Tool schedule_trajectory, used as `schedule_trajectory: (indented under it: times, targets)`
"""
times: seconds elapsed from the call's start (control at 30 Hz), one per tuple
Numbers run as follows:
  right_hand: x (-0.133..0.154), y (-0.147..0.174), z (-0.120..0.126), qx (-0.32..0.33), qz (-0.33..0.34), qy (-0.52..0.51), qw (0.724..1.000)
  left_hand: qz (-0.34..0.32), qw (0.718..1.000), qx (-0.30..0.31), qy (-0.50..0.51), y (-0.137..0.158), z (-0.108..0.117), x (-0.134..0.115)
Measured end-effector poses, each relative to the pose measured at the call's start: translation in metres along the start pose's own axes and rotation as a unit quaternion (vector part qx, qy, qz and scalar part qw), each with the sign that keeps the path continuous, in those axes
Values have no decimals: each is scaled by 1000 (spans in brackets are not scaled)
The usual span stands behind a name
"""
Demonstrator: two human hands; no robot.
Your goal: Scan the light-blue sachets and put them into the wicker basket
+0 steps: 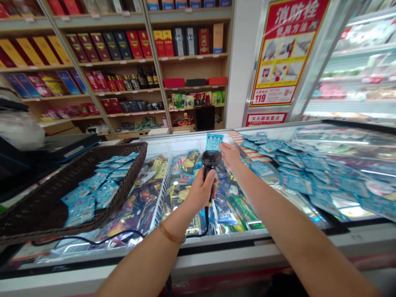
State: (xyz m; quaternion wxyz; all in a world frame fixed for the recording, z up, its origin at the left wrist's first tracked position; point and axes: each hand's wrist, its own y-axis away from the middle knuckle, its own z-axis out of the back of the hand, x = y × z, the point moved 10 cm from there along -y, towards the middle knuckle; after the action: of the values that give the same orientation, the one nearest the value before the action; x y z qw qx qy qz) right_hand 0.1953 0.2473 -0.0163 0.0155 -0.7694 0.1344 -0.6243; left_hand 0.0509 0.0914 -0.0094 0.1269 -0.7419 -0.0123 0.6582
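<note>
My left hand (202, 189) is closed round the handle of a black barcode scanner (211, 158), its head pointing away from me. Just beyond and to the right, my right hand (230, 156) pinches a small blue packet (214, 142) by its right edge, upright behind the scanner head. A loose pile of similar blue packets (303, 165) spreads over the freezer glass on the right. More blue packets (93, 192) lie in a dark brown woven basket (136, 165) on the left. The scanner's black cable (206, 220) hangs below my left hand.
Under my hands is a chest freezer (229, 249) with bagged goods behind glass and white wire dividers (161, 198). Shelves (192, 57) of boxes and bottles stand behind. A black scale-like device (62, 148) sits far left, and a red poster (287, 49) hangs back right.
</note>
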Motion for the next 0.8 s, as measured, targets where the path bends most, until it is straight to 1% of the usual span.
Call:
schedule_trajectory:
  times: [0.2, 0.4, 0.5, 0.57, 0.63, 0.73, 0.8]
  targets:
    - [-8, 0, 3, -34, -29, -48, 998, 2, 1000, 19, -7, 0, -4, 1]
    - [-9, -4, 1, -18, -24, -22, 999, 12, 1000, 27, -3, 0, -5, 7]
    - [-7, 0, 2, -20, -29, -34, 999, 20, 1000, 18, -1, 0, -3, 9]
    - [-8, 4, 1, -21, -42, -51, 998, 23, 1000, -7, 3, -1, 2, 8]
    - [-10, 9, -3, -27, -61, -60, 996, 24, 998, -55, 7, -3, 13, 3]
    - [-17, 14, -22, -35, -100, -58, 993, 25, 987, -160, 19, -5, 46, -14]
    - [-20, 18, -49, -17, -126, -63, 990, 22, 974, -222, 37, -1, 75, -31]
